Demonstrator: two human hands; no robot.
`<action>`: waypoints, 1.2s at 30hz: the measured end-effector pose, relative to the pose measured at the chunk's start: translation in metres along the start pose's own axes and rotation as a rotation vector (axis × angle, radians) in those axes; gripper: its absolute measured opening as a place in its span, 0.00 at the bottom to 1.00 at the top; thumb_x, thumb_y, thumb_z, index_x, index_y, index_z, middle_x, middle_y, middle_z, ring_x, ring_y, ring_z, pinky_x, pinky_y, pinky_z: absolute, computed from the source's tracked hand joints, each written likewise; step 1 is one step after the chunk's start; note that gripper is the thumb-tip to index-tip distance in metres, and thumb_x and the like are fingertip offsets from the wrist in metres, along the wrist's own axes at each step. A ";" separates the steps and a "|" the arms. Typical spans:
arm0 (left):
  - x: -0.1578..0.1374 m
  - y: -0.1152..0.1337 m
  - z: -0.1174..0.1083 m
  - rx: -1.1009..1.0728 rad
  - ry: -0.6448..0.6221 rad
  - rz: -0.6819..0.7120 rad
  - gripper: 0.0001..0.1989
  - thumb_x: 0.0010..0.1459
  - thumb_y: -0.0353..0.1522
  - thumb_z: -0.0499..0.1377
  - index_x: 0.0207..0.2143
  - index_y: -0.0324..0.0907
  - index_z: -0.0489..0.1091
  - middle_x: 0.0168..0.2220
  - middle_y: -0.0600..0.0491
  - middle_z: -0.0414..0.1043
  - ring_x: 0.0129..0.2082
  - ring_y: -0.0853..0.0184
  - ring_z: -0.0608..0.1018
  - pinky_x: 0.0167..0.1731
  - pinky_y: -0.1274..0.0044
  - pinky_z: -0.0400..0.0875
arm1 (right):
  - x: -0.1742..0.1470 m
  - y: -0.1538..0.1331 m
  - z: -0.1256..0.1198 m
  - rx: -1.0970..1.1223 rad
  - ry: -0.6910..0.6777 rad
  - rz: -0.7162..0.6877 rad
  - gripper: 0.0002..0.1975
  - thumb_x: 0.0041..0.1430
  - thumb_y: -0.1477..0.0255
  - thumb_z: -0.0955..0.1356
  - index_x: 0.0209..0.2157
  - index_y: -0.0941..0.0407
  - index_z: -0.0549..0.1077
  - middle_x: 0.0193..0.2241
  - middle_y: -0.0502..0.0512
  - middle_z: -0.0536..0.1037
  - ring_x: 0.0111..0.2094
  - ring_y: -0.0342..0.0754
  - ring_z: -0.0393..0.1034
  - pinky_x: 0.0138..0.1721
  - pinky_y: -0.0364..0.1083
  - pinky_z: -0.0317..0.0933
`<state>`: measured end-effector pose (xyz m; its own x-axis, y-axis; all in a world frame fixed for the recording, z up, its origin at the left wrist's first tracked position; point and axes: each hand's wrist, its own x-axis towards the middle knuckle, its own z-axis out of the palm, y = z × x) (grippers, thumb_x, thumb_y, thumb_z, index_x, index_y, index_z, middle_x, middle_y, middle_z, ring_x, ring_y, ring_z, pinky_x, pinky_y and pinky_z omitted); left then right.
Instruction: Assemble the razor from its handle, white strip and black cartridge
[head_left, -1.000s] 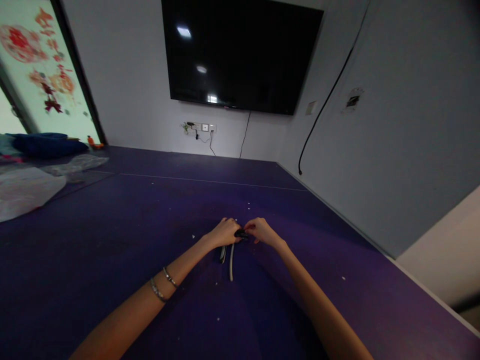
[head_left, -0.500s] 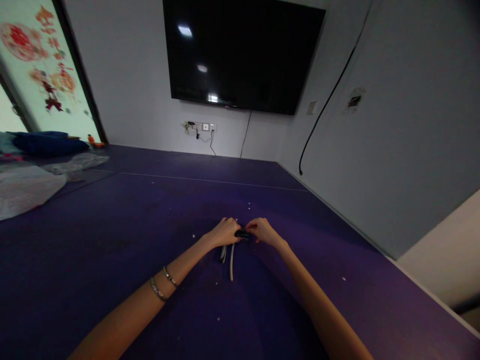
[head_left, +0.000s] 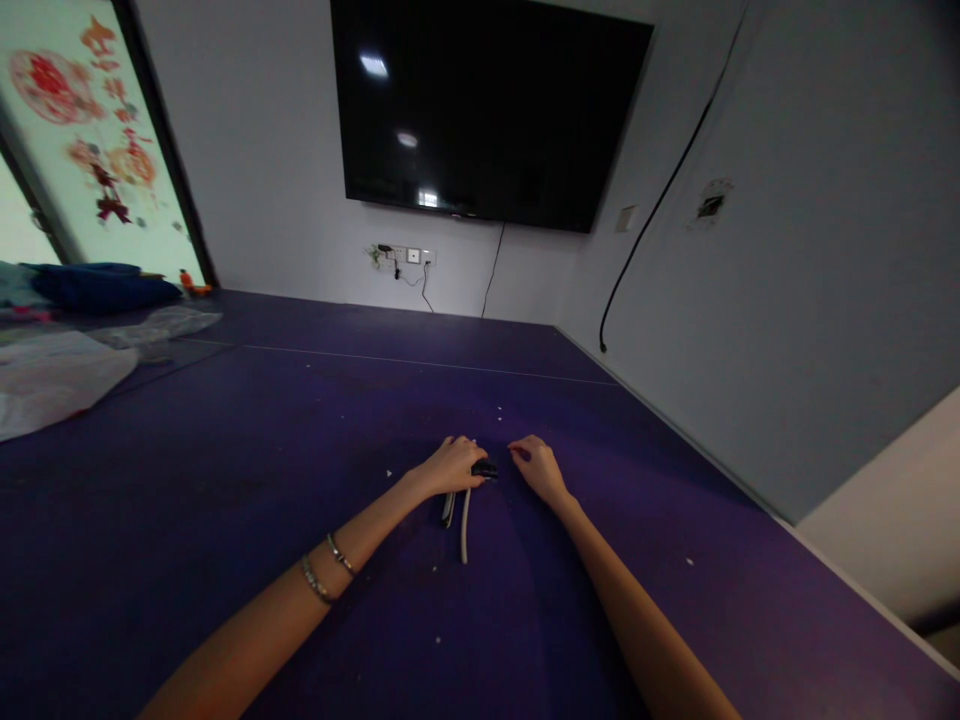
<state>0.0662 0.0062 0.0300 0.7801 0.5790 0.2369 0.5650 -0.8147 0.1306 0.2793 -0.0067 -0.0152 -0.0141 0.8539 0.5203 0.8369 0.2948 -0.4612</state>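
My left hand (head_left: 454,466) is closed around a small dark object (head_left: 485,469), whose black end sticks out to the right of the fingers. Its exact kind does not show. Below that hand, a pale narrow strip (head_left: 464,535) lies on the purple surface. Beside the strip is a shorter grey and black piece (head_left: 448,510), partly covered by the hand. To the right, apart from the dark object, my right hand (head_left: 537,465) has thumb and fingertips drawn together. Whatever those fingertips hold, if anything, is too small to make out.
The purple surface (head_left: 337,430) carries tiny white scraps (head_left: 689,561). Clear plastic sheeting (head_left: 64,375) and a dark blue cloth (head_left: 109,287) lie at the left. A black cable (head_left: 660,200) hangs down the right wall. A television (head_left: 487,110) is on the far wall above sockets (head_left: 412,256).
My right hand has moved a little to the right, away from the dark object. My left hand still holds that object in nearly the same place.
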 end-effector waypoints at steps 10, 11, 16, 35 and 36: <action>-0.002 -0.044 -0.020 0.042 0.175 -0.194 0.16 0.55 0.34 0.53 0.45 0.39 0.68 0.47 0.47 0.69 0.49 0.61 0.67 0.50 0.69 0.60 | -0.008 -0.018 -0.005 -0.321 -0.044 -0.052 0.14 0.58 0.74 0.59 0.38 0.55 0.75 0.38 0.57 0.73 0.43 0.50 0.62 0.40 0.43 0.61; -0.004 -0.051 -0.021 0.054 0.174 -0.230 0.15 0.56 0.34 0.52 0.45 0.39 0.68 0.47 0.47 0.68 0.49 0.61 0.67 0.50 0.69 0.60 | -0.008 -0.018 -0.004 -0.337 -0.040 -0.050 0.14 0.58 0.73 0.59 0.39 0.55 0.75 0.39 0.58 0.73 0.44 0.50 0.62 0.42 0.44 0.60; -0.016 -0.076 -0.008 0.196 0.119 -0.448 0.19 0.58 0.36 0.50 0.49 0.38 0.65 0.56 0.41 0.59 0.57 0.51 0.59 0.52 0.61 0.55 | -0.005 -0.013 0.001 -0.392 -0.090 0.054 0.17 0.59 0.72 0.59 0.47 0.58 0.72 0.49 0.61 0.70 0.52 0.52 0.58 0.51 0.49 0.54; -0.052 -0.079 0.008 0.142 0.007 -0.473 0.25 0.62 0.41 0.40 0.57 0.38 0.56 0.60 0.40 0.52 0.61 0.49 0.52 0.55 0.57 0.47 | -0.001 -0.004 0.006 -0.313 -0.077 0.119 0.17 0.56 0.73 0.61 0.45 0.59 0.74 0.48 0.64 0.72 0.51 0.53 0.65 0.52 0.49 0.55; -0.055 -0.080 0.009 0.137 0.004 -0.474 0.26 0.62 0.41 0.40 0.57 0.38 0.56 0.60 0.40 0.52 0.61 0.49 0.52 0.55 0.57 0.47 | -0.001 -0.004 0.006 -0.313 -0.075 0.120 0.17 0.56 0.73 0.61 0.45 0.59 0.74 0.48 0.64 0.72 0.51 0.53 0.64 0.52 0.49 0.55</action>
<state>-0.0193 0.0399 -0.0019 0.4280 0.8844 0.1861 0.8877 -0.4500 0.0971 0.2727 -0.0065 -0.0177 0.0646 0.9072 0.4157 0.9621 0.0540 -0.2674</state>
